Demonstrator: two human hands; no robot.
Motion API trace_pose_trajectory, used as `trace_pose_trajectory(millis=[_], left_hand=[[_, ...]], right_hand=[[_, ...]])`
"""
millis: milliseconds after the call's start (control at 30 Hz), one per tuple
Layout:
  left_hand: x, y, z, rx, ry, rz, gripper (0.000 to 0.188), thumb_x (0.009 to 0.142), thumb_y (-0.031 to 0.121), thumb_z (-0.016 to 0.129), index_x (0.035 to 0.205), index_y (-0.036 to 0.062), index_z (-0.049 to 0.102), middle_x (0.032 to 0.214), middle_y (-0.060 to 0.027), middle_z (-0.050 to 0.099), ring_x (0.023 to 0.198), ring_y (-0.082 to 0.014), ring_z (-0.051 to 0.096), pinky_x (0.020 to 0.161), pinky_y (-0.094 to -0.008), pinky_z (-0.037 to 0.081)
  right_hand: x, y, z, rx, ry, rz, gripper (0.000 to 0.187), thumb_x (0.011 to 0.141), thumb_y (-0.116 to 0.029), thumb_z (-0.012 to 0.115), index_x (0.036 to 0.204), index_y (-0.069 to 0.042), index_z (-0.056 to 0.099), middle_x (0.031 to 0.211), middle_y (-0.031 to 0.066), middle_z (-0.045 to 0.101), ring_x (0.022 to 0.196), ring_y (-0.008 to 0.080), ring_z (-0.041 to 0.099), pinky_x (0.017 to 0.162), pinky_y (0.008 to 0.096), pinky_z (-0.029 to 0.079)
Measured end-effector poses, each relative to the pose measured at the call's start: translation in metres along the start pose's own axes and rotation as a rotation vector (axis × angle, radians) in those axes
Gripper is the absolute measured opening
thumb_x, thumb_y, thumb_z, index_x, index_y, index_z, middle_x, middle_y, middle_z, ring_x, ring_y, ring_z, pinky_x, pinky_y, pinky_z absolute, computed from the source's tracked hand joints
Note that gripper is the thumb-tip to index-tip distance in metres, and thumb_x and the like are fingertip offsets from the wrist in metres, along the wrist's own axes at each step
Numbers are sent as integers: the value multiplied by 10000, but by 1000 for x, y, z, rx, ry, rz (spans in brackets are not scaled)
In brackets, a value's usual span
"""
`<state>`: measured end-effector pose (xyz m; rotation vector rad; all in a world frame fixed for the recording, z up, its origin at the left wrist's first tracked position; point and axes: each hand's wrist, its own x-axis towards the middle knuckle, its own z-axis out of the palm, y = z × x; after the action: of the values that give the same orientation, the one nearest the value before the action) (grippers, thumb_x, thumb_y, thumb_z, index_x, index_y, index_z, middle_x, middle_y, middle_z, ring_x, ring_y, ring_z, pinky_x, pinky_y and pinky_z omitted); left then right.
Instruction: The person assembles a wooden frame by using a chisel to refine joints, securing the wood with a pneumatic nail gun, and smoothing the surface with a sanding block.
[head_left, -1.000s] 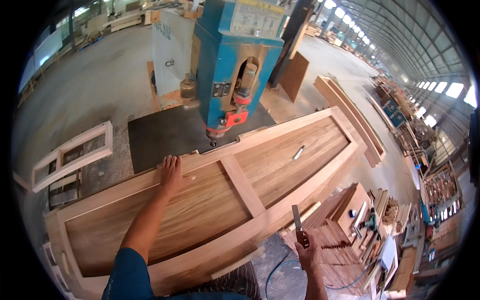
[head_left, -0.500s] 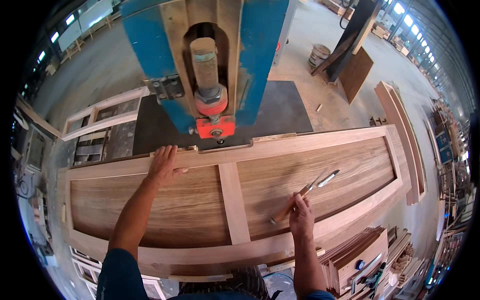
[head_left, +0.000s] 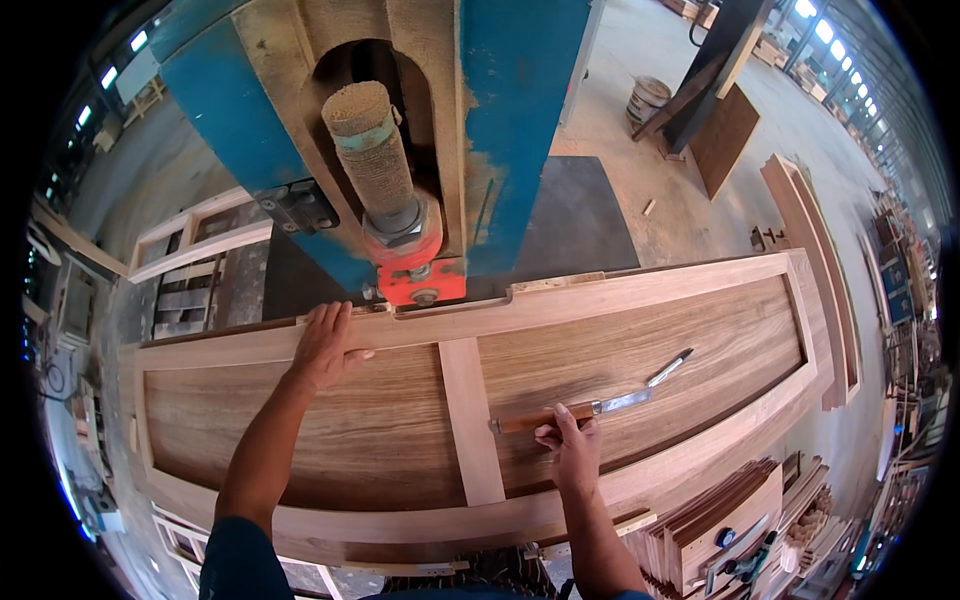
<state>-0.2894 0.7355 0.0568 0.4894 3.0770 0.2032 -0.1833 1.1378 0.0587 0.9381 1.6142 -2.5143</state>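
Note:
In front of me lies a panelled wooden door (head_left: 472,405), its long far edge against a blue machine. My left hand (head_left: 325,350) rests on that far rail, fingers draped over the edge and thumb apart, holding nothing loose. In my right hand (head_left: 572,435) is a chisel (head_left: 540,418) with a wooden handle, raised over the right panel, its blade directed right. Just beyond the blade tip, a slim silver pen-like tool (head_left: 670,367) lies on the panel. A shallow notch (head_left: 450,308) shows in the door's far edge, below the machine's red head (head_left: 425,285).
The blue machine (head_left: 510,130) towers over the door's far side, above a dark table (head_left: 585,215). Stacked wooden boards (head_left: 725,515) with tools on top stand at the near right. A bucket (head_left: 648,100) and a long timber piece (head_left: 810,280) are farther right; pale frames (head_left: 195,235) stand left.
My right hand has shifted left and turned the chisel from a steep slant to nearly level. My left hand stays on the far rail. The view has tilted and moved nearer the machine.

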Motion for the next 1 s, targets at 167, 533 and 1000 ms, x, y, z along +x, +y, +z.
trace_pose_trajectory(millis=[167,533,1000], left_hand=[[-1,0,-1,-11,9,11,912,806,436,770,1423,-98,361,1286,-258,472,1173,-415,450,1083,-515,339],[-1,1,2,0,13,19,923,803,439,771,1424,-102,356,1293,-253,465,1180,-411,449,1085,-515,342],[-1,3,3,14,33,13,922,789,422,794,1411,-112,371,1280,-234,470,1177,-408,456,1083,-506,353]], right_hand=[[9,-4,-10,-80,82,-69,118,986,-123,634,980,-12,597,791,86,674,609,150,675,523,249,563],[0,11,1,24,17,-41,154,991,-145,635,972,3,600,798,99,673,642,171,690,570,262,590],[7,4,-7,44,20,-37,197,1003,-156,617,1039,38,612,897,131,712,662,163,703,582,262,603]])
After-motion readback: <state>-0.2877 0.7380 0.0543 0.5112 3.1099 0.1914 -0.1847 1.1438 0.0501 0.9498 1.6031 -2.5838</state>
